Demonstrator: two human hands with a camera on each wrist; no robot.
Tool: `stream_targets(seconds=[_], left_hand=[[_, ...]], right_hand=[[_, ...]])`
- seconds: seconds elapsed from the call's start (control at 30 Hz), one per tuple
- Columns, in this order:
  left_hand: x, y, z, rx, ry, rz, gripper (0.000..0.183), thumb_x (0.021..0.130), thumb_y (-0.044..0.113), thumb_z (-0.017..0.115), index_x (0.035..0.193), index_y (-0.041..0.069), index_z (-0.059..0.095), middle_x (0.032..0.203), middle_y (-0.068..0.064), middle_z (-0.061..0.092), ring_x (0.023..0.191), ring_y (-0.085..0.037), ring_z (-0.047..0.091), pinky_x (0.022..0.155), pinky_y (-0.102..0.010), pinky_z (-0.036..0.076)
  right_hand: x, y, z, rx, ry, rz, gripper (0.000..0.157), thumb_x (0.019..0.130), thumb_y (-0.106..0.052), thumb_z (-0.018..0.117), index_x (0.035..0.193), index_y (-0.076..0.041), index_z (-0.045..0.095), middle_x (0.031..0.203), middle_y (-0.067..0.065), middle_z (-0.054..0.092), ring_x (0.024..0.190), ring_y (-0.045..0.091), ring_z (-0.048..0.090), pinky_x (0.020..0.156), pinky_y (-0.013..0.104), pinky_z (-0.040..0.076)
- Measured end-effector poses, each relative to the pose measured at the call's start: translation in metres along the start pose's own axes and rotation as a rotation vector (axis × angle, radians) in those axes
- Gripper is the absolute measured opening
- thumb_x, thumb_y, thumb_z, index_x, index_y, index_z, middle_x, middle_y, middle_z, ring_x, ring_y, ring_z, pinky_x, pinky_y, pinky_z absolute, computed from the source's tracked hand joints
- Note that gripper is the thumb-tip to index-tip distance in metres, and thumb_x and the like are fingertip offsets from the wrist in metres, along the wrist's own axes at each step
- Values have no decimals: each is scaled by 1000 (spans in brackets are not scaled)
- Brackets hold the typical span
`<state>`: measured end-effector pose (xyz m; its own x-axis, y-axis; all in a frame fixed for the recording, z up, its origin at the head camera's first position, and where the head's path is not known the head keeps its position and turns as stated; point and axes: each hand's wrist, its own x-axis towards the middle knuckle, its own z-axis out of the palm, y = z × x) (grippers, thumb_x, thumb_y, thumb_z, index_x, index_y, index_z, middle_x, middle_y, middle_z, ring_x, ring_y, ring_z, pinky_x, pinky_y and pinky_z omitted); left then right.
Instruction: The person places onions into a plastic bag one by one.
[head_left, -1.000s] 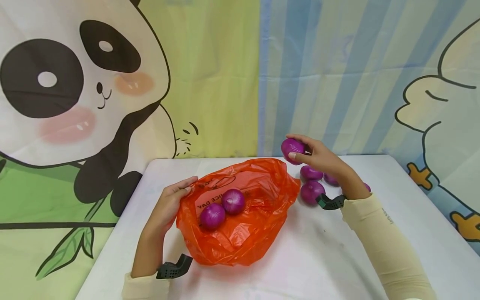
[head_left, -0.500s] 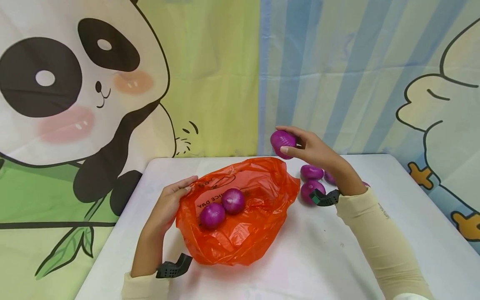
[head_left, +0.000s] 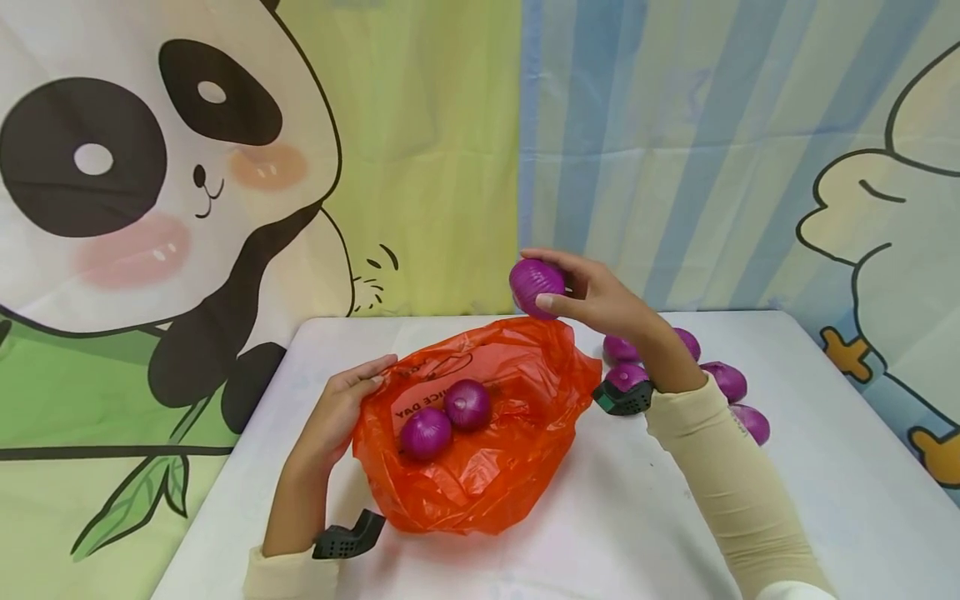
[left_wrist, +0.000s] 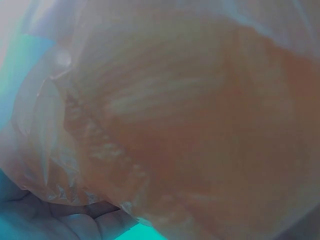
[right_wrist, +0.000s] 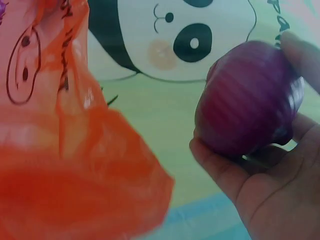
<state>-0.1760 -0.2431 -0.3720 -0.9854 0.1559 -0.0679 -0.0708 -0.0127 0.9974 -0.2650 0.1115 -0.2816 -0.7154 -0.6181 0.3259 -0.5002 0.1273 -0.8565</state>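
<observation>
In head view, my right hand point(head_left: 604, 293) grips a red onion point(head_left: 534, 283) at one o'clock from the orange plastic bag point(head_left: 480, 492); my left hand point(head_left: 337, 412) pinches it at ten, two onions point(head_left: 467, 404) inside.

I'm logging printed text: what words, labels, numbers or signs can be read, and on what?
"NICE DAY", mirrored in the head view: red bag.
Other lettering on the bag: too unclear to read.
Right sleeve: marking too small to read.
Backdrop, right wrist view: letters unclear.
</observation>
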Motion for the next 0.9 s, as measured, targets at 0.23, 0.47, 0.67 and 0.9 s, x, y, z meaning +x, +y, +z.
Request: stream_targets(seconds=[0.23,0.47,0.67,0.9], left_hand=[[0,-1,-1,4,-5,3,44,103,7,34,145,-1,42,144,-20,44,123,-34,54,88,-37,52],[3,0,-2,3,-13,-1,44,103,7,34,145,0,42,144,-20,44,123,-35,53,90,-42,50],[3,0,-1,13,-12,-11,44,103,8,35,146,0,42,145,-19,44,123,-34,53,91,-43,48],[2,-1,0,23,-18,-13,44,103,8,35,146,0,41,144,-20,44,122,-34,55,87,-37,53]], right_hand=[[7,-2,22,97,-136,-75,62,90,-14,68,146,-6,43,134,12,52,114,32,56,86,44,55],[14,-2,35,114,-256,-155,61,91,-13,68,145,-2,42,139,13,49,115,31,56,87,46,54],[19,1,49,112,-332,-166,63,90,-17,70,145,-5,43,138,10,50,116,28,56,91,44,52],[24,11,69,157,-422,-128,61,90,-18,70,144,-4,44,138,10,49,117,27,56,93,43,51]])
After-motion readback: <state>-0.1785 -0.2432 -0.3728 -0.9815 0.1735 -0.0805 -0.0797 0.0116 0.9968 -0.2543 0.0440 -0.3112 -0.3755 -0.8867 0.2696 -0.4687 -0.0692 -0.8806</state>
